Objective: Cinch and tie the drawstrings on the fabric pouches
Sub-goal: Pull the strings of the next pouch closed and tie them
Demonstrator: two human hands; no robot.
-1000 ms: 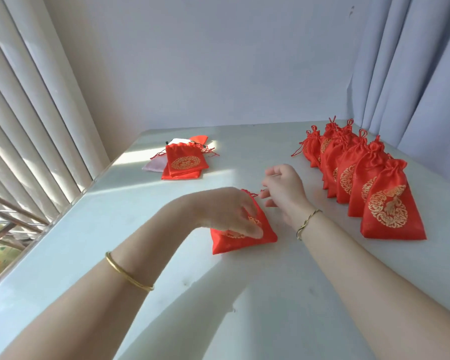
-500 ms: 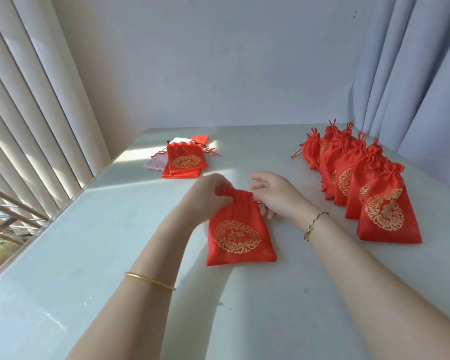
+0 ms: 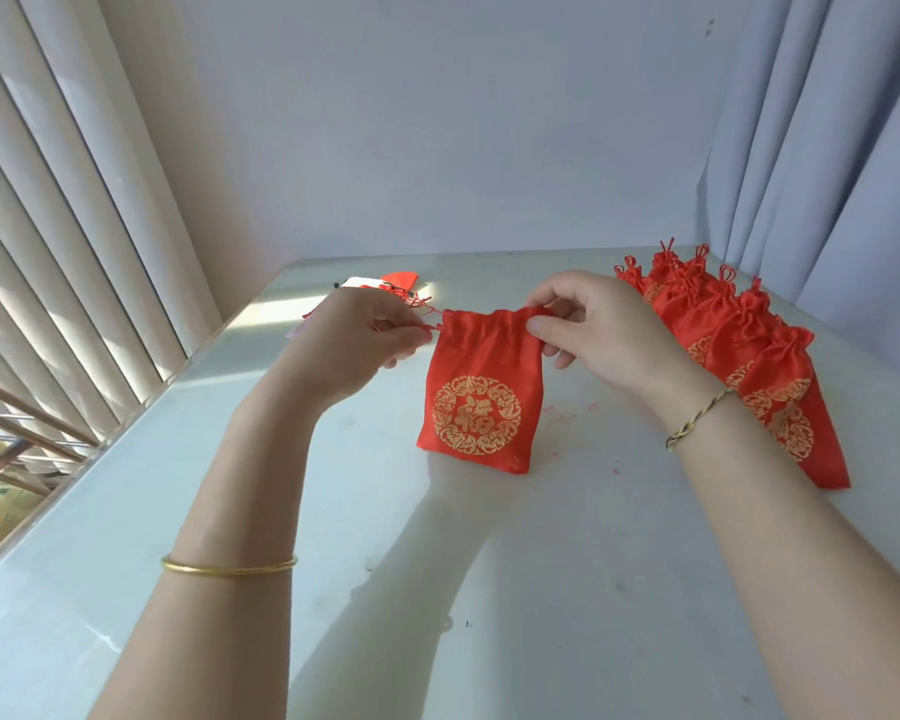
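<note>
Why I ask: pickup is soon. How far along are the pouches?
Done: a row of tied pouches at the right. In hand: left hand pinches the drawstring, right hand pinches the top of one pouch, half gathered. Left: a small stack behind the left hand, seemingly untied.

left hand [image 3: 357, 337] — pinches drawstring [image 3: 434, 327] | right hand [image 3: 598, 332] — pinches pouch [image 3: 481, 387] top corner | tied pouches [image 3: 739, 345] right

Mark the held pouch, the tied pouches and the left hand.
held pouch [image 3: 481, 363], head view, front above emblem
tied pouches [image 3: 784, 379], head view, nearest pouch's body
left hand [image 3: 352, 343], head view, middle of hand
</note>
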